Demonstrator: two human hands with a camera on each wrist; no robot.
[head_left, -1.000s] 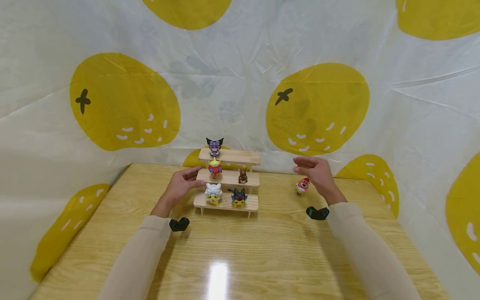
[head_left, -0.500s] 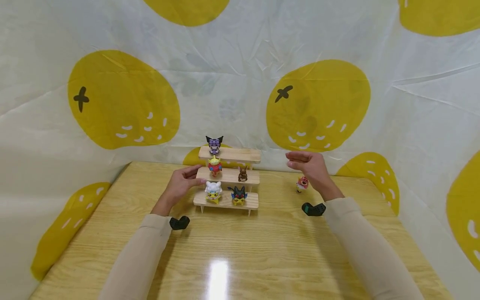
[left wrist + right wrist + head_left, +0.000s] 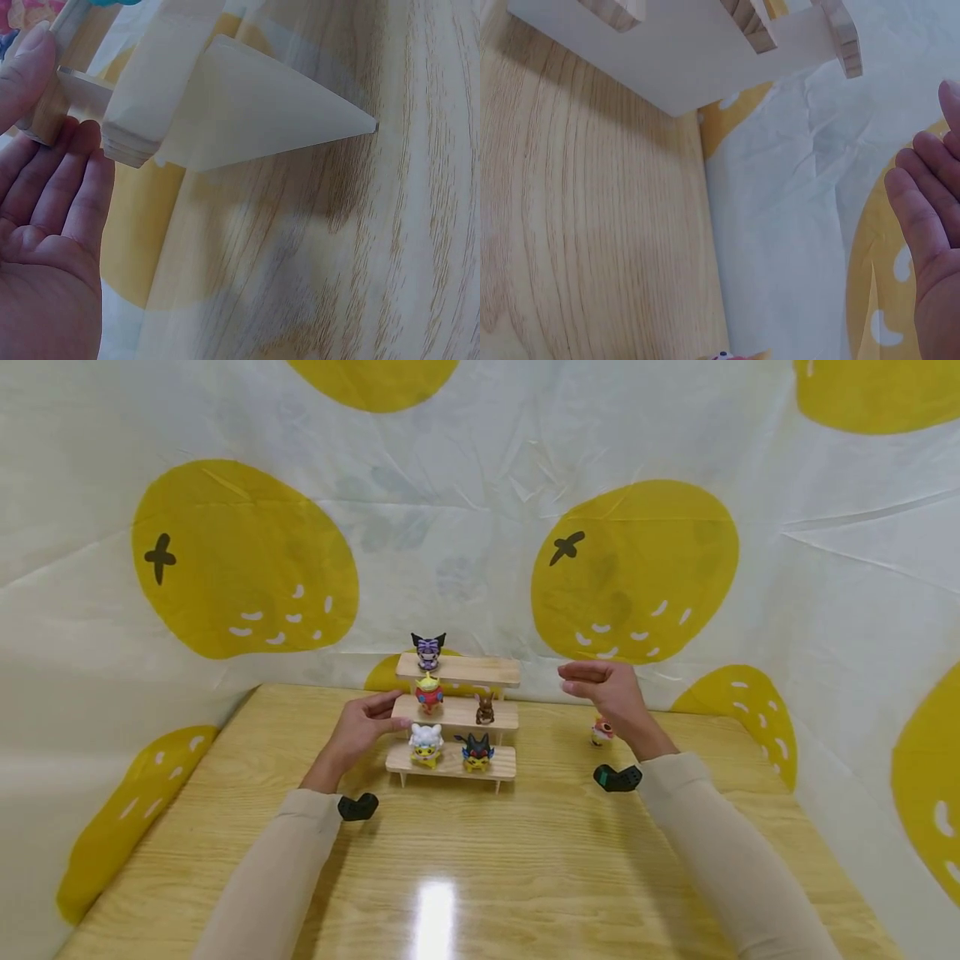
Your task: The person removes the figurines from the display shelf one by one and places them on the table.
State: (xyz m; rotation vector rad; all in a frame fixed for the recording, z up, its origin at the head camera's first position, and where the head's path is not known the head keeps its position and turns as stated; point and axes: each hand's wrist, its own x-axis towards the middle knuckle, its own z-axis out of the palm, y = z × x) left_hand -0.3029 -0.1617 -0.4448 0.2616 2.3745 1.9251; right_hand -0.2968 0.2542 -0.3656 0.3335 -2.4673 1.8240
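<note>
My left hand [image 3: 358,728] grips the left end of a three-tier wooden display stand [image 3: 480,672] at its middle shelf. In the left wrist view the thumb [image 3: 28,71] lies against that board and the fingers [image 3: 56,176] are at its other side. To the right of the stand, my right hand [image 3: 613,695] hovers over the table with nothing in it, thumb and fingers apart and loosely extended. Partly hidden behind that wrist, a small red-and-yellow figurine [image 3: 600,732] stands on the table; only its top shows in the right wrist view.
Figurines stand on the shelves: a purple-and-black one [image 3: 428,652] on top, a red one [image 3: 428,695] and a brown one [image 3: 484,710] in the middle, a white-hooded one [image 3: 425,746] and a black-eared one [image 3: 477,752] below. A patterned cloth [image 3: 465,527] hangs behind the wooden table [image 3: 525,877].
My right hand has drifted left toward the stand, covering more of the red-and-yellow figurine, which stays put. My left hand keeps its hold on the stand.
</note>
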